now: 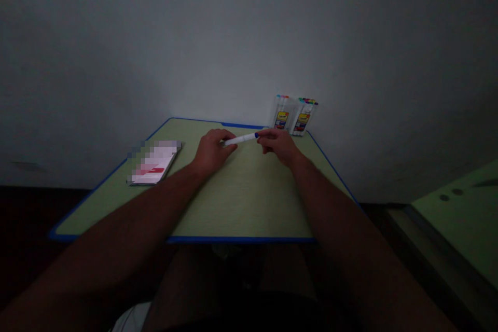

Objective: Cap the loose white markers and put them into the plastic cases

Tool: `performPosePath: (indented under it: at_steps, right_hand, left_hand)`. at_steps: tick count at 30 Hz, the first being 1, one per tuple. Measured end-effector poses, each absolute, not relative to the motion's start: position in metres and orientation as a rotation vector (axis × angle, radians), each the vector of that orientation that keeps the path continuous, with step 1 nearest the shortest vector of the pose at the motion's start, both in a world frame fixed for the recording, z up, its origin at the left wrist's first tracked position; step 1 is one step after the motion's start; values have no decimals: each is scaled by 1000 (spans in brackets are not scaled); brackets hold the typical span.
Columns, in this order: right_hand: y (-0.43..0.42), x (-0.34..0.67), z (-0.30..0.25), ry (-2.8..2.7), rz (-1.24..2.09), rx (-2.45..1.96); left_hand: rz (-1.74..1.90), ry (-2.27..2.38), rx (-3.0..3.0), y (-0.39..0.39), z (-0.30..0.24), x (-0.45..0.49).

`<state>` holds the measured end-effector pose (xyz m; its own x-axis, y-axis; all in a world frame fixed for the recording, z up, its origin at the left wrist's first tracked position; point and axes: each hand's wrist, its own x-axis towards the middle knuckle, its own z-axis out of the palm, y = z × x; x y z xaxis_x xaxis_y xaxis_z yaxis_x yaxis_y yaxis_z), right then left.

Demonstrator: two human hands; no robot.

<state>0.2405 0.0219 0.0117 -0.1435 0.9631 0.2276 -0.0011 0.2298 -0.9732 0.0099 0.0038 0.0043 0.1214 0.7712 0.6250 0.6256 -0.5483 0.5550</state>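
Observation:
A white marker [241, 139] with a dark blue end is held level above the middle of the table, its blue end pointing right and slightly up. The fingers and thumb of my left hand [213, 148] close round its plain white end. At the blue end, the bent fingers of my right hand [278, 144] meet the tip; the exact grip there is small and dark. Behind my right hand stand two clear packs of markers, a left pack [281, 112] and a right pack [303, 116], with coloured ends showing at the top.
The pale green table [245, 202] has a blue edge and stands against a grey wall [233, 36]. A phone or tablet-like slab [157, 163], partly pixelated, lies at the table's left. A pale green panel [462, 202] is at the far right.

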Motion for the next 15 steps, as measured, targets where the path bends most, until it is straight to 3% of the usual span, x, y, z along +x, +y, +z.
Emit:
performPosePath:
  at_steps: [15]
  right_hand:
    - [12, 229, 21, -1573, 1098, -901]
  left_hand:
    - [1359, 1443, 2244, 7, 4, 9]
